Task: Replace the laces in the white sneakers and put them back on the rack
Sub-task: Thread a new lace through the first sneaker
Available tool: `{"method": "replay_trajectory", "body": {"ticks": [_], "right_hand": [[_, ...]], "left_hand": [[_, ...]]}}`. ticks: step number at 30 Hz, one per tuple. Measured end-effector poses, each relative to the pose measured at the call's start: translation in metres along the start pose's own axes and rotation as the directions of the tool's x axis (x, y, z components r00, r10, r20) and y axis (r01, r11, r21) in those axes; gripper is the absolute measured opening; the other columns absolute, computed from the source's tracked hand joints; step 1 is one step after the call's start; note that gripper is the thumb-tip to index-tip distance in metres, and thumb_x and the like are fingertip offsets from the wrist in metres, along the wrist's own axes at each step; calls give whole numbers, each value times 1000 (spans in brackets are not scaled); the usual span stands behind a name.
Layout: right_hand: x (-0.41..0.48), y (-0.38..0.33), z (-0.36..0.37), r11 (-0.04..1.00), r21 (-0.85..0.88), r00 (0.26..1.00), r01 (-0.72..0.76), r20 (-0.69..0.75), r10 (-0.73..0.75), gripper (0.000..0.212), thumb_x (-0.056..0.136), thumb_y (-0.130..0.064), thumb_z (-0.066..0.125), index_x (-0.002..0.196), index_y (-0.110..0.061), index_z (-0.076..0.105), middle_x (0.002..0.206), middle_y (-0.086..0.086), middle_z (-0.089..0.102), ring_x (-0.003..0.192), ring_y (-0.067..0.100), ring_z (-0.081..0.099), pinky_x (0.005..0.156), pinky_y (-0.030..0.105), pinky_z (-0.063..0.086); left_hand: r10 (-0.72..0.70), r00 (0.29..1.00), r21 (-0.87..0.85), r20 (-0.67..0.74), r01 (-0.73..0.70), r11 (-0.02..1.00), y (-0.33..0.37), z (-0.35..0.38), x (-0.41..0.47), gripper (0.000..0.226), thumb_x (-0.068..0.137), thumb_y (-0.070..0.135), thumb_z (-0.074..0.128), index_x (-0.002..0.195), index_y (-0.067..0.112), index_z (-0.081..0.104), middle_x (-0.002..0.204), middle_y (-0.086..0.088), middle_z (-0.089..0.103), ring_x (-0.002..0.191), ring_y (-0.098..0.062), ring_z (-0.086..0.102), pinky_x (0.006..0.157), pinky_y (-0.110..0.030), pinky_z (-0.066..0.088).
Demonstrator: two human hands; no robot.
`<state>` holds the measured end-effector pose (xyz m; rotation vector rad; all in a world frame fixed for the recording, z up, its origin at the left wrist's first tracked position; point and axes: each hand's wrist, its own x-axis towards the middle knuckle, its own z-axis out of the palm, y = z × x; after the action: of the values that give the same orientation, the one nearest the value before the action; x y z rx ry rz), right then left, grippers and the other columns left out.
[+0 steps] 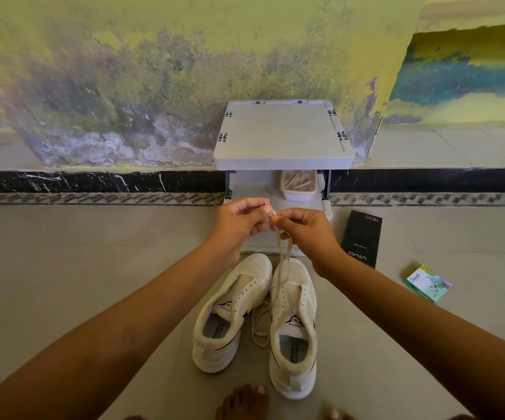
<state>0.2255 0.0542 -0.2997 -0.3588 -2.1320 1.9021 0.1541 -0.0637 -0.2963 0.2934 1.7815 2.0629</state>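
Two white sneakers stand side by side on the floor, toes toward the wall: the left sneaker (230,313) has no lace in it, and the right sneaker (293,325) has a beige lace (283,256) rising from its toe end. My left hand (239,221) and my right hand (305,228) are raised above the toes, each pinching one tip of that lace, the tips held together. A second lace (260,325) lies looped on the floor between the shoes. The grey rack (281,137) stands against the wall just behind.
A plastic tub (299,184) of small pieces sits on the rack's lower shelf. A black phone box (362,239) and a small green box (427,283) lie on the floor to the right. My bare toes (245,401) show at the bottom.
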Motion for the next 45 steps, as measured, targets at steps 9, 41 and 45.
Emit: {"method": "replay_trajectory", "body": {"ticks": [9, 41, 45], "right_hand": [[3, 2, 0, 999, -26, 999, -36, 8, 36, 15, 90, -17, 59, 79, -18, 69, 74, -1, 67, 69, 11, 58, 66, 21, 50], [11, 19, -38, 925, -376, 859, -63, 452, 242, 30, 101, -22, 34, 77, -16, 50, 66, -1, 47, 60, 9, 45, 69, 22, 44], [13, 14, -24, 949, -315, 888, -35, 425, 174, 29, 101, -25, 35, 79, -17, 52, 66, -3, 47, 57, 5, 45, 62, 17, 44]], "left_hand": [[-22, 999, 10, 37, 22, 1000, 1, 2, -3, 13, 87, 6, 61, 93, 15, 68, 74, 1, 67, 66, -6, 60, 62, -15, 50], [-127, 983, 260, -134, 158, 953, -5, -48, 20, 25, 99, 16, 40, 107, 11, 62, 67, 2, 38, 51, -9, 31, 44, -19, 32], [-184, 969, 537, 166, 68, 841, -5, -11, 4, 22, 98, 28, 45, 96, 17, 65, 67, 5, 40, 50, -7, 33, 42, -16, 31]]}}
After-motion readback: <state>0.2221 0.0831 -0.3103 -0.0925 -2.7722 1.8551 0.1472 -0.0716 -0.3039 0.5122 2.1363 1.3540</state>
